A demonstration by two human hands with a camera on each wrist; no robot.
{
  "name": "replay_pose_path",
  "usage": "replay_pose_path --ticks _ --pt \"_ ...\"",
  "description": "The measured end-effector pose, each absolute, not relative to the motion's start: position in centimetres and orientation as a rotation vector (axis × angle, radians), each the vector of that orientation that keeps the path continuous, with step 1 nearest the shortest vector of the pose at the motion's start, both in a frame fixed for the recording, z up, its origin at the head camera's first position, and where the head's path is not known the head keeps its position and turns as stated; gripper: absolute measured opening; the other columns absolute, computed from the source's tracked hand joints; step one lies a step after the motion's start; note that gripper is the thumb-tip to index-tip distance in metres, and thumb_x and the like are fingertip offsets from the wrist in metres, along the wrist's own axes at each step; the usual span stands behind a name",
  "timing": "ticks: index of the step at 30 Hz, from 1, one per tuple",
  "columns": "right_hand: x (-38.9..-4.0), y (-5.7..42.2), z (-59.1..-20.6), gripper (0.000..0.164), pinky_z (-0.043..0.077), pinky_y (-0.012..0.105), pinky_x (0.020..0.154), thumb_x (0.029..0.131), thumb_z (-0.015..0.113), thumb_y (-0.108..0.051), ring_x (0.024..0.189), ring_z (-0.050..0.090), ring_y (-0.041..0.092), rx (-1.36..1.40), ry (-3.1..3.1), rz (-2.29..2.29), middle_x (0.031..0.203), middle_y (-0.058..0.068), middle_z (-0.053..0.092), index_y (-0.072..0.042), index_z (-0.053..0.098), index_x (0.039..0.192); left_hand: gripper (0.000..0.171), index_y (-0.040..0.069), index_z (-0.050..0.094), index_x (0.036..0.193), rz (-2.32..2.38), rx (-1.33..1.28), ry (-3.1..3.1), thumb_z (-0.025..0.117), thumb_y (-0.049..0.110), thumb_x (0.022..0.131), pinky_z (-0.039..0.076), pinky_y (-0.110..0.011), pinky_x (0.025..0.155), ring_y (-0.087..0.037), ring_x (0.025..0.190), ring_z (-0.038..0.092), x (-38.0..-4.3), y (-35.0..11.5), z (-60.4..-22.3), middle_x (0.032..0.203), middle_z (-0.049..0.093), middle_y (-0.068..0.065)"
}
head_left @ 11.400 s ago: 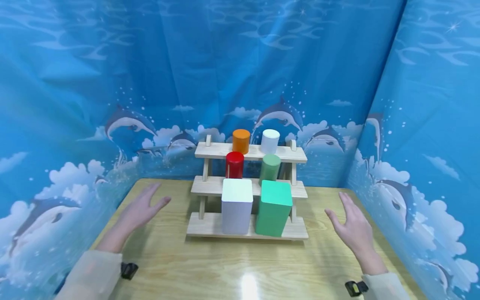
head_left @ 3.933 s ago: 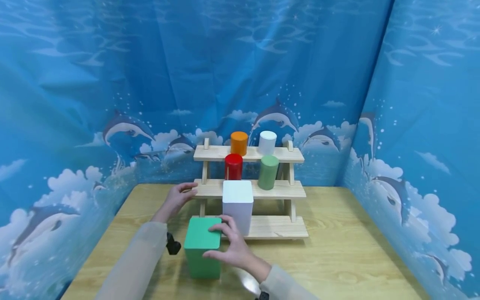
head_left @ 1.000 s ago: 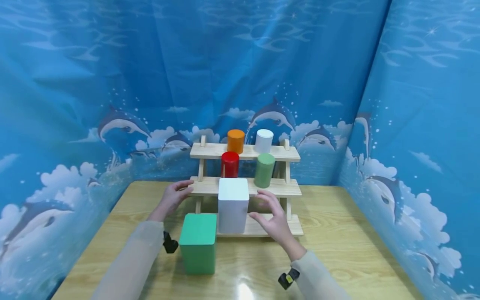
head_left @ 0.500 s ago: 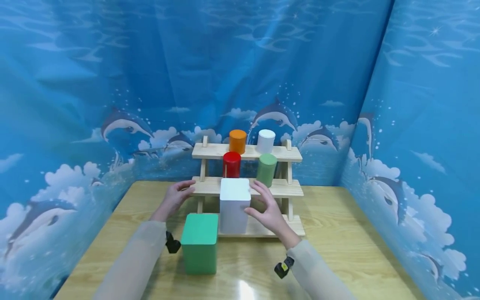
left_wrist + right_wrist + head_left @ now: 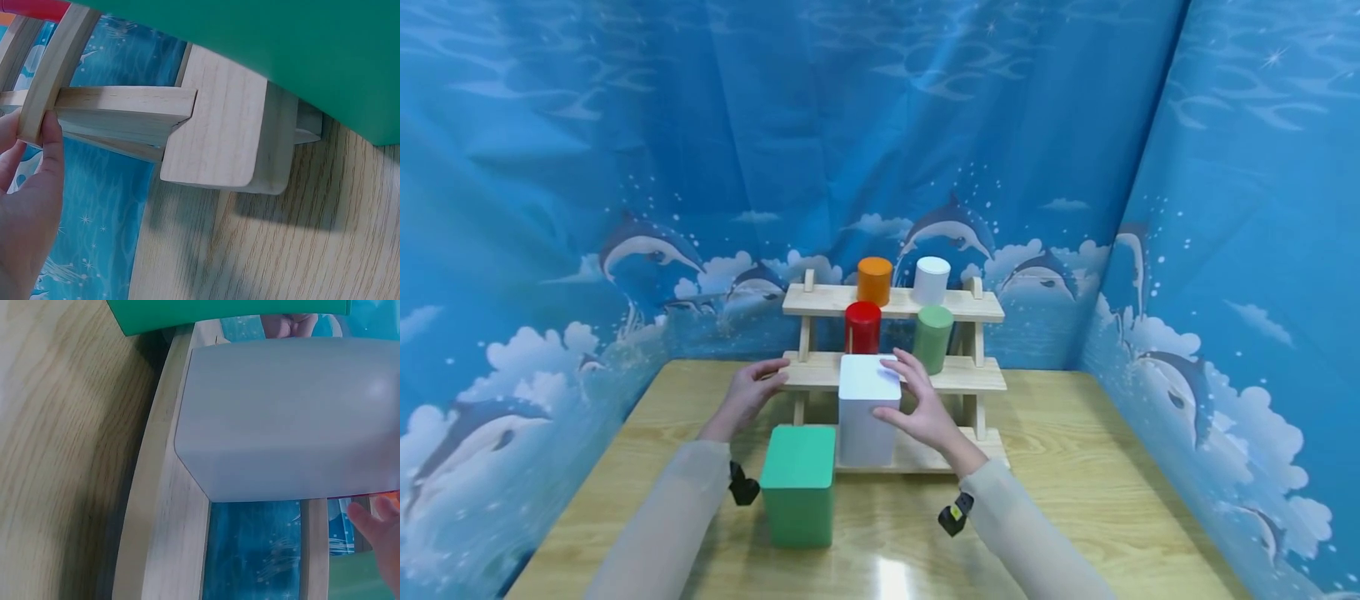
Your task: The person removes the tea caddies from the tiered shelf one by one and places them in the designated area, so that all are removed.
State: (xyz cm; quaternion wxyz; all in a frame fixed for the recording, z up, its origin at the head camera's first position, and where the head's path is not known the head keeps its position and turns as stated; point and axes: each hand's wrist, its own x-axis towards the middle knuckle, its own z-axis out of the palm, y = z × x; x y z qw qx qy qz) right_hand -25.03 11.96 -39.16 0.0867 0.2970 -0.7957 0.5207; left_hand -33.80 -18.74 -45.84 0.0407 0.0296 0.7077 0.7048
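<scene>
A white rectangular box (image 5: 868, 417) stands upright on the bottom shelf of a wooden three-tier display rack (image 5: 988, 454). My right hand (image 5: 928, 417) is at its upper right side, thumb and fingers spread apart around the top corner. In the right wrist view, fingertips (image 5: 362, 519) show just beside the edge of the white box (image 5: 281, 419); firm contact cannot be told. My left hand (image 5: 747, 400) pinches the left end of the middle shelf, thumb against the board (image 5: 47, 94). A green box (image 5: 797, 492) stands on the table, in front of the rack's left side.
An orange cylinder (image 5: 874, 282) and a white cylinder (image 5: 931, 282) stand on the top shelf. On the middle shelf are a red cylinder (image 5: 862, 327) and a pale green cylinder (image 5: 932, 342). A blue dolphin-print curtain (image 5: 700, 167) surrounds the wooden table (image 5: 1075, 492).
Earlier, the green box went from the bottom shelf to the table under my right hand, and my left hand took the shelf end. Lately my right hand has moved left onto the white box's side.
</scene>
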Motion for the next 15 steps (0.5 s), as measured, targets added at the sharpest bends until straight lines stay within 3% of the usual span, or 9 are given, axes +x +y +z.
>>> replay_pose_path --ticks 9,15 --pt "-25.6 12.0 -39.6 0.06 0.035 0.051 0.102 0.081 0.071 -0.007 0.131 0.026 0.035 0.902 -2.383 1.575 0.151 0.013 0.018 -0.004 0.045 0.135 0.043 -0.005 0.043 0.134 2.156 0.088 2.125 0.054 0.008 0.094 0.047 -0.027 0.091 -0.027 0.119 0.045 -32.4 -18.2 -44.0 0.14 0.037 -0.021" --pt "-26.1 12.0 -40.0 0.058 0.038 0.047 0.1 0.081 0.071 -0.007 0.128 0.03 0.033 0.96 -2.355 1.608 0.15 0.012 0.02 -0.003 0.047 0.133 0.043 -0.006 0.043 0.134 2.145 0.114 2.134 0.053 0.008 0.095 0.046 -0.029 0.093 -0.025 0.118 0.046 -32.0 -18.2 -43.5 0.14 0.038 -0.02"
